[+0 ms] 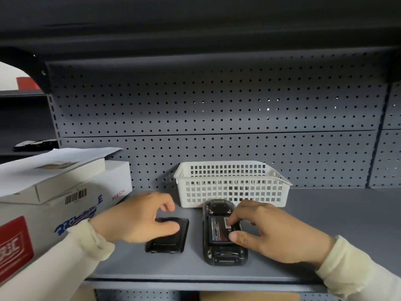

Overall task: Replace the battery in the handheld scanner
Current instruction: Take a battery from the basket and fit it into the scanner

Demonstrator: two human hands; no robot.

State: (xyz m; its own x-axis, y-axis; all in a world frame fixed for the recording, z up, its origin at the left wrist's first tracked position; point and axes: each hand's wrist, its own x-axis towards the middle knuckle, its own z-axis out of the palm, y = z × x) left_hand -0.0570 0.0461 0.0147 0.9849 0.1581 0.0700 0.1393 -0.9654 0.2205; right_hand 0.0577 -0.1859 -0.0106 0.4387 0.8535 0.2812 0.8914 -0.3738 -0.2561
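The black handheld scanner (224, 255) lies face down on the grey shelf, its back compartment uncovered. A black battery (218, 232) with a label sits in that compartment. My right hand (280, 231) rests on the scanner's right side, thumb and forefinger pinching the battery's right edge. To the left lies the black battery cover (171, 242), flat on the shelf. My left hand (138, 218) hovers over it with fingers curled, thumb touching its top; whether it grips the cover is unclear.
A white plastic basket (232, 183) stands right behind the scanner against the pegboard wall. White cardboard boxes (65, 192) with papers on top fill the shelf's left side. The shelf's front edge (195, 279) runs close below the scanner.
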